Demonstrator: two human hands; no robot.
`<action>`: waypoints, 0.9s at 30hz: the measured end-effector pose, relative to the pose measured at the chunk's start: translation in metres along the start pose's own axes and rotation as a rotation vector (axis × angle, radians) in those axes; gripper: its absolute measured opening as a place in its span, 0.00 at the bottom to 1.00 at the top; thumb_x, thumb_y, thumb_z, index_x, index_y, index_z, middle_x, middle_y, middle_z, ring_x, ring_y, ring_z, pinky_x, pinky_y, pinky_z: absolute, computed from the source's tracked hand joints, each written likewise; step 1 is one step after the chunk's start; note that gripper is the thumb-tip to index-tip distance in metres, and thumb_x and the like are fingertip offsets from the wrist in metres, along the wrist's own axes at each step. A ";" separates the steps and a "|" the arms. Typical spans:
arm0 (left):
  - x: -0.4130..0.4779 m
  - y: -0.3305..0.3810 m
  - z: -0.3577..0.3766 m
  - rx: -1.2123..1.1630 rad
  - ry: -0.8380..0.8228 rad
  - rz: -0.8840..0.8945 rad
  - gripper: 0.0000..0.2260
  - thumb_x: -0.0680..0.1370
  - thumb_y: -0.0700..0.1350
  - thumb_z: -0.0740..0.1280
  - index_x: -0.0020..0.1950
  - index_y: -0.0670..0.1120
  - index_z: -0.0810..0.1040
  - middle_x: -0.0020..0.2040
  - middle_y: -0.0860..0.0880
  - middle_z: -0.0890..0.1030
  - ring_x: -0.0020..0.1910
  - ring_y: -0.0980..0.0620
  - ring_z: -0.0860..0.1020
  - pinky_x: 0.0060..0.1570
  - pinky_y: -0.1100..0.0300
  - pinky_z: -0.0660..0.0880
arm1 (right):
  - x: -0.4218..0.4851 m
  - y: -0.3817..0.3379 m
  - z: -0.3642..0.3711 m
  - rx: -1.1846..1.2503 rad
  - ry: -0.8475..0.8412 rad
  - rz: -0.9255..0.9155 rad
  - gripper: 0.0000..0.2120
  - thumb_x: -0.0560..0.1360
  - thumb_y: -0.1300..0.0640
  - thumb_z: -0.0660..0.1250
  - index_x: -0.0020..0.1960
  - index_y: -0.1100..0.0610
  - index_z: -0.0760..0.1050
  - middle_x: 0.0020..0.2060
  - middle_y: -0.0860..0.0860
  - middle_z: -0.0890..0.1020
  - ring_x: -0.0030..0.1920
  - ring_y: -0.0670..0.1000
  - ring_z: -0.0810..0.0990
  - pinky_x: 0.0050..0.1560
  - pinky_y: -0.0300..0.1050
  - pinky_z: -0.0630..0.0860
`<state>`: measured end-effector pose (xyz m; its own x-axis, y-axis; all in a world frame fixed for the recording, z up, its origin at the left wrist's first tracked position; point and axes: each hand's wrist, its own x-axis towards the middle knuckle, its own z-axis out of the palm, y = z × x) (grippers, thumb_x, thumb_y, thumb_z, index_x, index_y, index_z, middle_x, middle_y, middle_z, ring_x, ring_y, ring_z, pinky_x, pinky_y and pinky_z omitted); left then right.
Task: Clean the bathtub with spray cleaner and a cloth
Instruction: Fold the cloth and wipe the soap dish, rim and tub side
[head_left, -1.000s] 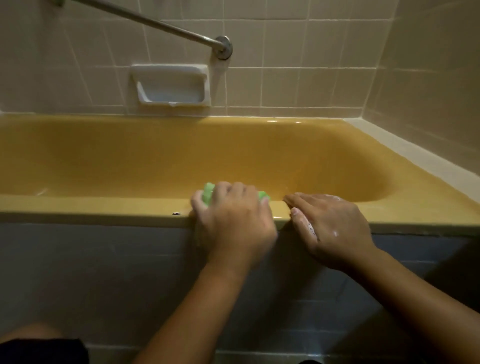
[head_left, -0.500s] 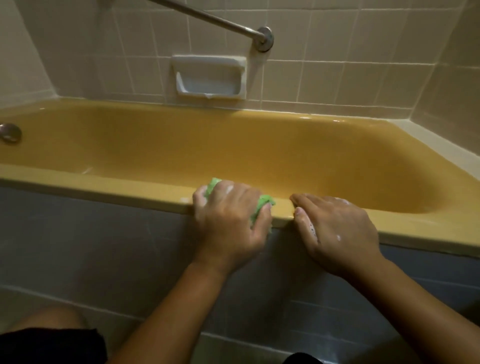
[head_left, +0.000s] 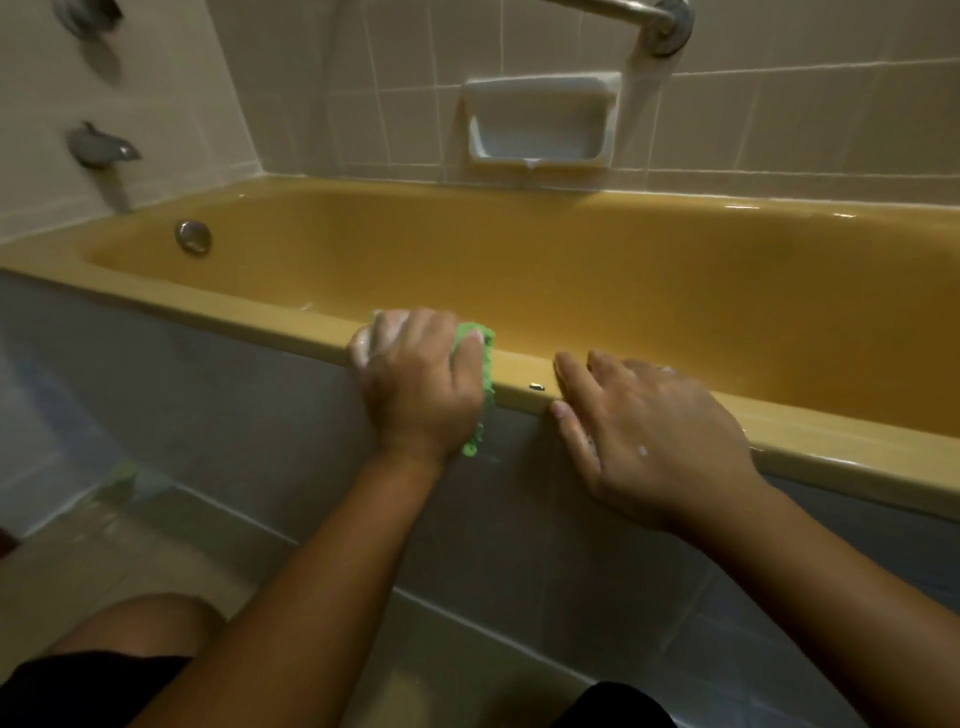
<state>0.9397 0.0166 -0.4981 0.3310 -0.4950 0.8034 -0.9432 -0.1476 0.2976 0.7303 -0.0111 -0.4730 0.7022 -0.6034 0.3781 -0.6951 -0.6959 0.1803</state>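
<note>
L hand (head_left: 421, 384) fingers clamp the green cloth (head_left: 480, 358) on the tub rim (head_left: 260, 317) — cloth hangs long-ways down the front. R hand (head_left: 654, 421) flat, fingers straight.

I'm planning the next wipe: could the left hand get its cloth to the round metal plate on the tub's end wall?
Probably yes. The left hand grips the green cloth on the near rim of the bathtub, with nothing standing between it and the round metal plate; a lean may be needed.
</note>
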 end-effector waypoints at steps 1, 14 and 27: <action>-0.006 0.009 0.003 0.025 -0.032 0.088 0.13 0.81 0.54 0.58 0.42 0.50 0.75 0.43 0.48 0.79 0.51 0.42 0.75 0.58 0.43 0.68 | 0.009 -0.006 0.002 0.003 -0.004 -0.031 0.23 0.82 0.40 0.44 0.65 0.50 0.68 0.51 0.53 0.78 0.47 0.58 0.80 0.42 0.51 0.72; 0.013 -0.077 -0.004 -0.031 -0.123 0.125 0.18 0.82 0.56 0.57 0.47 0.47 0.81 0.46 0.48 0.80 0.54 0.44 0.73 0.58 0.46 0.67 | 0.091 -0.060 0.020 0.171 0.024 -0.227 0.19 0.82 0.42 0.51 0.64 0.54 0.67 0.52 0.58 0.79 0.50 0.61 0.79 0.44 0.54 0.73; 0.066 -0.180 -0.017 0.038 -0.102 -0.255 0.22 0.77 0.61 0.54 0.44 0.45 0.78 0.47 0.45 0.80 0.55 0.41 0.73 0.57 0.46 0.68 | 0.142 -0.100 0.029 0.183 -0.029 -0.259 0.19 0.83 0.42 0.51 0.64 0.55 0.67 0.58 0.60 0.79 0.53 0.61 0.77 0.44 0.51 0.68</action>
<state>1.1320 0.0257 -0.4900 0.5553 -0.5207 0.6484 -0.8307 -0.3098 0.4626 0.9041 -0.0390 -0.4637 0.8580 -0.4061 0.3145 -0.4553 -0.8848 0.0996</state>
